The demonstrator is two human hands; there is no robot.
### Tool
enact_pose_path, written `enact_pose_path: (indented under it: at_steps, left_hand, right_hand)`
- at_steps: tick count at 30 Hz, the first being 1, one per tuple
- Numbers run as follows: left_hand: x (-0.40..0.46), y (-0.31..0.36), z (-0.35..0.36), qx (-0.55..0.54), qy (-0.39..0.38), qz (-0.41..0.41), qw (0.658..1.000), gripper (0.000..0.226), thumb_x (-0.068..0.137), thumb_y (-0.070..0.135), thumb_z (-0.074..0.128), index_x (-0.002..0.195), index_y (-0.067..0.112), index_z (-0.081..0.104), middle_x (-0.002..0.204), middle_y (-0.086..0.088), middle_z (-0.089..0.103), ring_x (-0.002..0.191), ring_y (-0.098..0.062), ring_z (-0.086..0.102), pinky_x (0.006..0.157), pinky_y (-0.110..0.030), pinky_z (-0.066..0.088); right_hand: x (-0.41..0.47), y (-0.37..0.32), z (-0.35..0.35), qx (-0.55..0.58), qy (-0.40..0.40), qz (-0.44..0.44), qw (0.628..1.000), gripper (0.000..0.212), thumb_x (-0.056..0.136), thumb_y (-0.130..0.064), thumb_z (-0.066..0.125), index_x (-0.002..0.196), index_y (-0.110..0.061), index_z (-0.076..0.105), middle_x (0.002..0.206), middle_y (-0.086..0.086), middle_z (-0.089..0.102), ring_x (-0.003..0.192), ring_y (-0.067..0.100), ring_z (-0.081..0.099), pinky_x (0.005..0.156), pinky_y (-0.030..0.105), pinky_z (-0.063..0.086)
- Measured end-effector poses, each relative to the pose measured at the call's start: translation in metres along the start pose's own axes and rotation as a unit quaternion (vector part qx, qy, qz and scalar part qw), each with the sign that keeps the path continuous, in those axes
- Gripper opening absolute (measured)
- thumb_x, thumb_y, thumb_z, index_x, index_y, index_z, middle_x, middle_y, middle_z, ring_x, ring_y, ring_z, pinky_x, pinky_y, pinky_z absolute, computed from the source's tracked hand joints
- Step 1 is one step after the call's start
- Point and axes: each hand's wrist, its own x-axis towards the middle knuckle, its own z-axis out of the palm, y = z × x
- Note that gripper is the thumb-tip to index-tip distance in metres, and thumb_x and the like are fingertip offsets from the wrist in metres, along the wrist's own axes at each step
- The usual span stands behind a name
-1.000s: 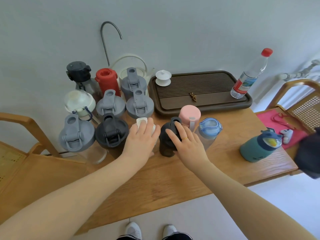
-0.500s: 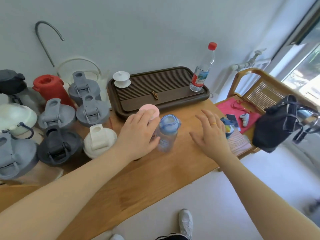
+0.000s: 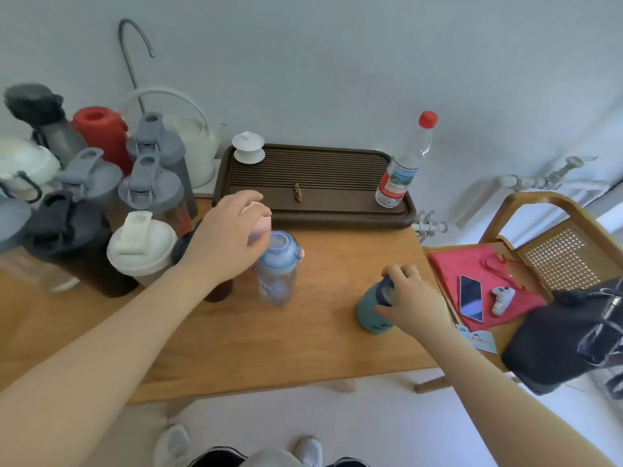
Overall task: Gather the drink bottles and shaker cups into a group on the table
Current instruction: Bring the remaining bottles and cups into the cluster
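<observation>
Several shaker cups and bottles stand grouped at the table's left, among them a white-lidded shaker (image 3: 141, 249), grey-lidded shakers (image 3: 150, 187) and a red bottle (image 3: 101, 129). My left hand (image 3: 226, 235) wraps the pink-lidded bottle (image 3: 264, 219), with a dark bottle (image 3: 182, 247) largely hidden beneath it. A clear blue bottle (image 3: 278, 267) stands just right of that hand, thumb touching its lid. My right hand (image 3: 409, 301) grips the top of the teal bottle (image 3: 369, 310) near the table's right edge. A clear water bottle (image 3: 404, 163) with red cap stands on the tray.
A dark brown tea tray (image 3: 320, 210) with a white lidded cup (image 3: 248, 151) lies at the back. A white kettle (image 3: 195, 143) stands by the wall. Right of the table, a chair (image 3: 556, 251) holds a red cloth, phone (image 3: 471, 298) and dark bag (image 3: 573, 335).
My right hand moved right and closed on the teal bottle's top. My left hand shifted from the white-lidded shaker to the pink-lidded bottle. The view swung right.
</observation>
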Motion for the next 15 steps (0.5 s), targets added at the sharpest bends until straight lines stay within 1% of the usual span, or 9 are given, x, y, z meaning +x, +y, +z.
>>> enact_pose_path:
  at_steps: [2, 3, 6, 10, 13, 15]
  left_hand:
    - [-0.001, -0.005, -0.006, 0.005, -0.01, -0.052, 0.999, 0.038, 0.076, 0.007, 0.064, 0.113, 0.006, 0.06, 0.125, -0.015, 0.054, 0.11, -0.037, 0.051, 0.089, -0.046, 0.043]
    - [0.0, -0.008, -0.01, 0.005, -0.026, -0.073, 0.997, 0.043, 0.077, 0.008, 0.064, 0.119, 0.009, 0.056, 0.128, -0.013, 0.051, 0.114, -0.035, 0.047, 0.092, -0.045, 0.04]
    - [0.005, -0.018, -0.02, -0.007, -0.11, -0.113, 0.987, 0.058, 0.079, 0.014, 0.062, 0.133, 0.021, 0.042, 0.139, -0.006, 0.04, 0.124, -0.028, 0.038, 0.102, -0.042, 0.036]
    - [0.02, -0.026, -0.021, 0.043, -0.229, -0.12, 0.965, 0.071, 0.081, 0.021, 0.062, 0.141, 0.032, 0.026, 0.148, -0.002, 0.026, 0.132, -0.025, 0.029, 0.103, -0.042, 0.036]
    - [0.038, -0.03, -0.017, 0.053, -0.274, -0.121, 0.953, 0.074, 0.081, 0.034, 0.062, 0.143, 0.033, 0.021, 0.152, -0.004, 0.019, 0.134, -0.027, 0.028, 0.105, -0.043, 0.035]
    - [0.052, -0.031, -0.011, 0.06, -0.295, -0.116, 0.946, 0.079, 0.078, 0.044, 0.064, 0.143, 0.035, 0.02, 0.152, -0.003, 0.018, 0.133, -0.027, 0.032, 0.104, -0.044, 0.037]
  right_hand:
    - [0.004, -0.003, -0.005, 0.014, 0.01, -0.046, 0.999, 0.051, 0.075, -0.038, 0.068, 0.117, -0.026, 0.041, 0.12, 0.001, 0.044, 0.091, 0.026, 0.055, 0.063, 0.034, 0.051]
    - [0.008, -0.007, -0.01, 0.03, 0.017, -0.065, 0.997, 0.052, 0.076, -0.038, 0.068, 0.118, -0.027, 0.041, 0.12, 0.001, 0.044, 0.093, 0.026, 0.054, 0.064, 0.033, 0.05]
    - [0.025, -0.03, -0.03, 0.09, 0.045, -0.109, 0.989, 0.055, 0.076, -0.034, 0.069, 0.122, -0.027, 0.04, 0.124, 0.0, 0.043, 0.1, 0.025, 0.053, 0.069, 0.031, 0.046]
    - [0.05, -0.062, -0.052, 0.127, 0.079, -0.149, 0.977, 0.056, 0.074, -0.031, 0.071, 0.121, -0.028, 0.04, 0.126, -0.001, 0.04, 0.103, 0.025, 0.052, 0.073, 0.035, 0.049]
    - [0.067, -0.076, -0.062, 0.11, 0.09, -0.162, 0.976, 0.057, 0.074, -0.032, 0.072, 0.121, -0.028, 0.04, 0.126, -0.001, 0.041, 0.103, 0.025, 0.052, 0.07, 0.033, 0.046]
    - [0.077, -0.081, -0.066, 0.099, 0.088, -0.168, 0.977, 0.057, 0.074, -0.032, 0.072, 0.121, -0.027, 0.04, 0.125, -0.001, 0.042, 0.102, 0.025, 0.052, 0.067, 0.031, 0.044]
